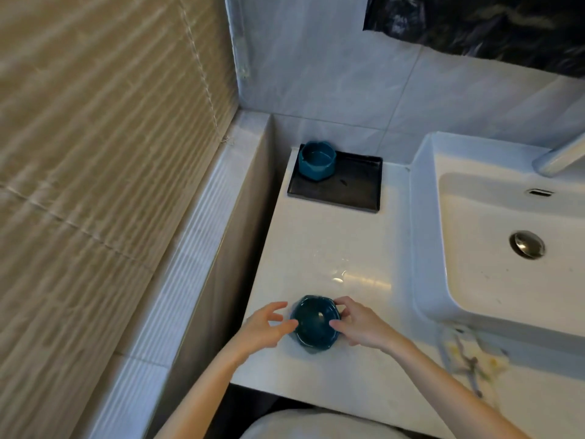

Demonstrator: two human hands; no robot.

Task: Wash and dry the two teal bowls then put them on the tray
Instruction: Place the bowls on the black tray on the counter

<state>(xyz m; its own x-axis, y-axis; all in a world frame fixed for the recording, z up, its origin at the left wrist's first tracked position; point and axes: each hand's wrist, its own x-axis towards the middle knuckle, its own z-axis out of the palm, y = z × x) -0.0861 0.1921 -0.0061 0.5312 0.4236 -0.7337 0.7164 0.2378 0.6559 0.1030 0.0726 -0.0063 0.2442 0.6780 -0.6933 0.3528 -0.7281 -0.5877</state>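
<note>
Head view, the only one supplied. Bowl (pixel 316 323) sits upright on the white counter (pixel 332 248), directly between the two hands, near the counter's front edge. Left hand (pixel 264 327) is spread, fingers apart, its fingertips close to the bowl's left rim; whether they touch cannot be told through the blur. Right hand (pixel 357 324) is curled at the right rim, thumb and forefinger laid against it, apparently in contact. Neither hand is firmly clamped on the bowl.

Second bowl (pixel 317 160) stands well ahead of the hands, in the far left corner of the dark tray (pixel 354 188). The tray's right part is bare. Basin (pixel 506 236) lies ahead and to the right of the right hand. A patterned cloth (pixel 468 356) lies just right of the right forearm.

Assessment: one bowl appears placed; the near bowl is about to be lifted.

Handling, judged: the bowl looks glazed ceramic, so stiff, moderately heavy for its size, and breakable if dropped on the hard counter. The glaze shines; any remaining wetness would make it slippery. The rim is faceted, which offers flats for the fingers. Recommended hold: opposite sides of the outer wall just under the rim, both hands, or thumb inside and fingers outside.
</note>
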